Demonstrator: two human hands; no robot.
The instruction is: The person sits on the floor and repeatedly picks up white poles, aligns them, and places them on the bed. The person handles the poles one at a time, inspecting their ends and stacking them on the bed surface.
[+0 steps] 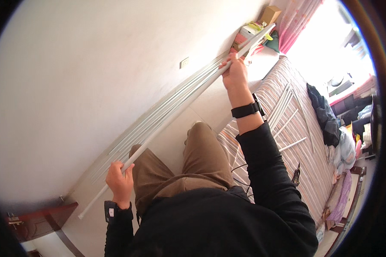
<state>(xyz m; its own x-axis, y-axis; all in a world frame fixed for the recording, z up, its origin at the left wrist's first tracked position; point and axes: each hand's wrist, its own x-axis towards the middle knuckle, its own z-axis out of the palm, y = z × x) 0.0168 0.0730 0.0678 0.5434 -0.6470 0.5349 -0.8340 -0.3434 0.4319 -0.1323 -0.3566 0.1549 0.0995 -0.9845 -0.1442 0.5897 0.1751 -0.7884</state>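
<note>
By the wall point(107, 77), hands point(235, 76) grip a pole point(163, 128), a box point(270, 15) beyond

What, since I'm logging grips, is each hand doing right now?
Left hand: closed, holding the white pole.
Right hand: closed, holding the same pole farther up.
</note>
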